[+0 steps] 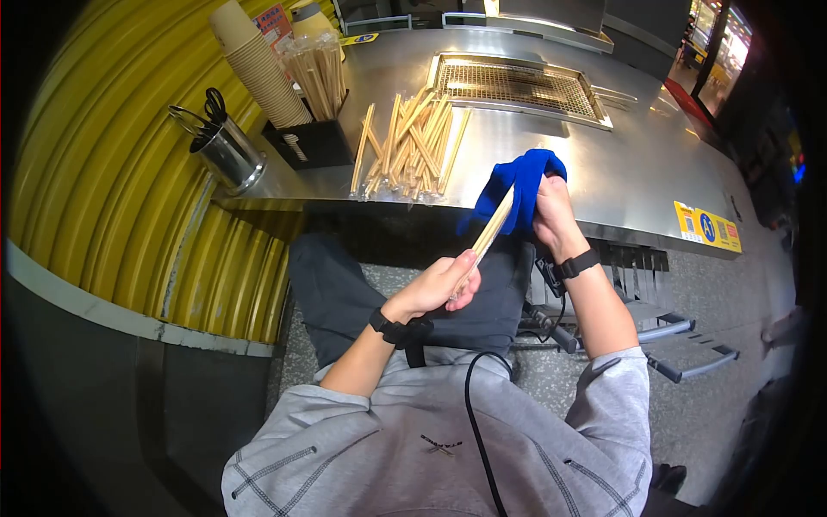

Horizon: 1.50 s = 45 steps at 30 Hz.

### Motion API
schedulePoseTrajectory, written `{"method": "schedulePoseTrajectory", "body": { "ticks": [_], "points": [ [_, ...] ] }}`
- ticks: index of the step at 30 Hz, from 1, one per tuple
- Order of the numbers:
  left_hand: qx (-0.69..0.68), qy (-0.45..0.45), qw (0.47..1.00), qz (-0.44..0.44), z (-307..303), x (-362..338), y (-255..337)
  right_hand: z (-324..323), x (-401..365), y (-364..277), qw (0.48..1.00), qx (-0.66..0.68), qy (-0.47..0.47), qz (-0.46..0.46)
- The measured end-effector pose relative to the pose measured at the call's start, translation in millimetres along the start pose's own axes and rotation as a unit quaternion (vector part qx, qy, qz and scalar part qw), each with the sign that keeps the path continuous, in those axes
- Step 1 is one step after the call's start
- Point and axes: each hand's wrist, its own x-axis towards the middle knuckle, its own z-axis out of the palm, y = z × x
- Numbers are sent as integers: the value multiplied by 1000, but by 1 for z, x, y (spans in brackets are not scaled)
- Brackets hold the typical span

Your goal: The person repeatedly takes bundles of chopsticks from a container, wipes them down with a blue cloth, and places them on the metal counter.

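Observation:
My left hand (pixel 442 283) is closed round the lower end of a few wooden chopsticks (pixel 494 226), which seem to be in a clear wrapper. They slant up and to the right, over my lap. My right hand (pixel 554 207) grips a blue cloth (pixel 527 172) that drapes around the upper end of these chopsticks and hides their tips. On the steel table ahead lies a loose pile of wrapped chopsticks (pixel 412 146), pointing several ways, with some near the front edge.
A black holder (pixel 301 142) at the back left bears stacked paper cups (pixel 258 65) and upright wrapped chopsticks (pixel 317 73). Beside it stands a steel canister (pixel 228 157) with black-handled utensils. A grill grate (pixel 517 86) is set into the table (pixel 603 172). Yellow corrugated wall (pixel 129 129) borders the left.

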Motion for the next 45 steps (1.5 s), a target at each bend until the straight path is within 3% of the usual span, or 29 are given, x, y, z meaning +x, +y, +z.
{"method": "schedulePoseTrajectory", "body": {
  "ticks": [4,5,8,11,15,20,24,29,32,33,37,39,42,45],
  "points": [
    [7,145,987,71,7,6,-5,1,2,6,1000,13,20,0],
    [8,145,986,79,4,6,-8,1,1,7,999,19,27,4],
    [10,172,978,118,-1,10,-14,7,-5,3,996,9,-70,58],
    [-24,199,969,145,-1,13,-12,16,-16,17,976,-100,-176,82],
    [-36,205,970,129,-3,10,-14,34,-28,28,976,-140,-156,58],
    [11,199,970,141,-8,15,-11,37,-29,20,985,-120,-110,59],
    [44,187,972,138,-7,13,-5,29,-20,9,992,-120,-44,8],
    [45,155,976,143,-3,7,-11,6,-3,-25,999,-6,41,-32],
    [15,154,976,151,-1,10,-8,15,-11,-37,999,-14,37,-28],
    [-10,153,978,145,0,10,-4,27,-24,-41,998,-52,20,13],
    [-132,154,973,111,10,12,16,41,-51,6,981,-146,-125,37],
    [-189,97,973,95,5,12,15,45,-50,19,980,-103,-163,47],
    [-263,4,965,21,-6,2,15,49,-48,21,981,-91,-166,36],
    [-223,47,973,39,13,4,12,44,-49,15,979,-136,-151,17]
  ]
}}
